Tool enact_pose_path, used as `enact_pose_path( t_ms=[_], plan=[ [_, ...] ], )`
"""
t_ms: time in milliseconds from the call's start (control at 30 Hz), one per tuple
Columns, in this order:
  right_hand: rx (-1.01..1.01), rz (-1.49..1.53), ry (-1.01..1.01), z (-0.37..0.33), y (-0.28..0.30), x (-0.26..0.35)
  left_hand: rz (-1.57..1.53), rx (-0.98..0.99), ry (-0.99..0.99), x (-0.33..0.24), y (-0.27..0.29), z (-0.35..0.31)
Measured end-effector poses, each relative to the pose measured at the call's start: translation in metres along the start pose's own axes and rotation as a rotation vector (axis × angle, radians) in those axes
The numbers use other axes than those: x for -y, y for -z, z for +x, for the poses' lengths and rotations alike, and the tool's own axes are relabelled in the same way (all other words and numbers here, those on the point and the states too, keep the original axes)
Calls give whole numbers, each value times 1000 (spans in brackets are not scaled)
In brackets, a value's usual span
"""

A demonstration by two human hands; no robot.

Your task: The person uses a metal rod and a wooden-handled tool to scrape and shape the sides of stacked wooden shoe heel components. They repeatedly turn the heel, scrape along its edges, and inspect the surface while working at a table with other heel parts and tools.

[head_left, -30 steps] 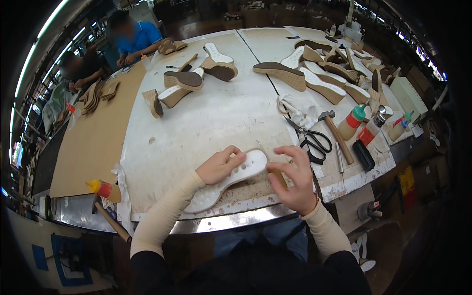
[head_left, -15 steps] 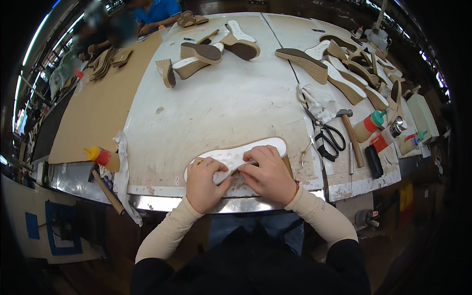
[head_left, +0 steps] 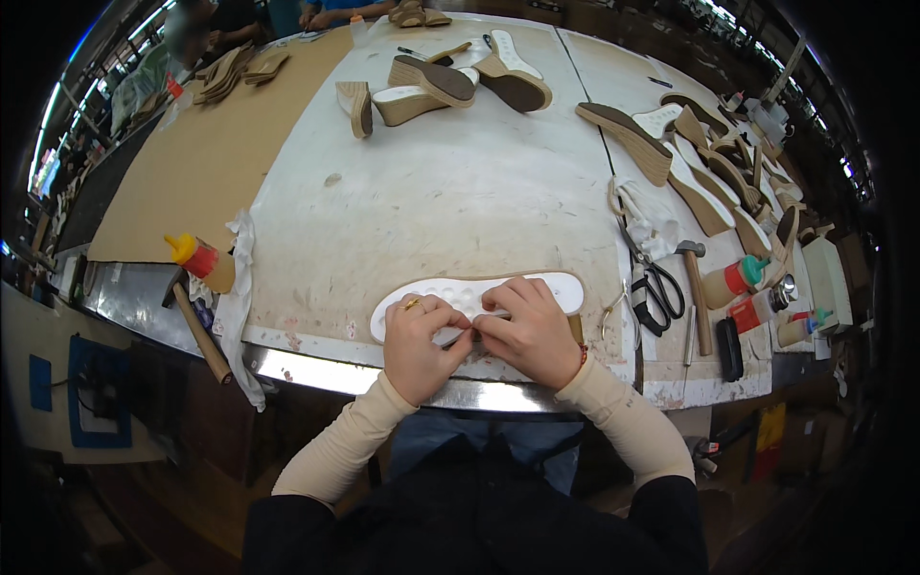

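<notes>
A shoe sole (head_left: 446, 290) with a white, dimpled top lies lengthwise near the front edge of the table; a bit of its tan wedge shows by my right wrist. My left hand (head_left: 420, 347), a ring on one finger, is closed at the sole's near edge, thumb and fingertips pinched together. Just beside it, my right hand (head_left: 530, 331) has its fingers bent over the same edge, closed as well. The fingertips of both hands almost meet at mid-length. Exactly which bit of the edge they pinch is partly hidden.
Scissors (head_left: 659, 292), a hammer (head_left: 698, 297) and glue bottles (head_left: 733, 280) lie or stand to the right. Wedge soles (head_left: 704, 192) pile up beyond them; several more (head_left: 431, 81) lie farther back. Left are a yellow-capped bottle (head_left: 203, 261) and another hammer (head_left: 199, 335). People sit across the table.
The view has shifted, so the table appears moved right and up. My hands have drawn closer together at the sole's near edge, and the left fingertips now meet the right ones.
</notes>
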State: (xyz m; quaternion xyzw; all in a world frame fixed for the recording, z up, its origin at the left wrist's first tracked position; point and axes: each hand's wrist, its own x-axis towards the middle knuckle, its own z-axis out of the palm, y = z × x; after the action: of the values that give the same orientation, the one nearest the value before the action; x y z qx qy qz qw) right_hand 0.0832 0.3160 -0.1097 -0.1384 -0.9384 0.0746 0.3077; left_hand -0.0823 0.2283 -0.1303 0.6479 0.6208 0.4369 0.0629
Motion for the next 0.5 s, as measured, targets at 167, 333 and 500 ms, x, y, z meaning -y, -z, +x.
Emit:
enact_pose_path(
  t_ms=[167,333,500],
  plan=[
    [0,-18,10,0,-1,-1,-7,-6,24,1,-2,-3],
    [17,-18,-41,0,-2,4,9,-29,5,1,-3,-5],
    [-13,0,-125,5,-4,11,3,14,6,2,0,-4]
  ],
)
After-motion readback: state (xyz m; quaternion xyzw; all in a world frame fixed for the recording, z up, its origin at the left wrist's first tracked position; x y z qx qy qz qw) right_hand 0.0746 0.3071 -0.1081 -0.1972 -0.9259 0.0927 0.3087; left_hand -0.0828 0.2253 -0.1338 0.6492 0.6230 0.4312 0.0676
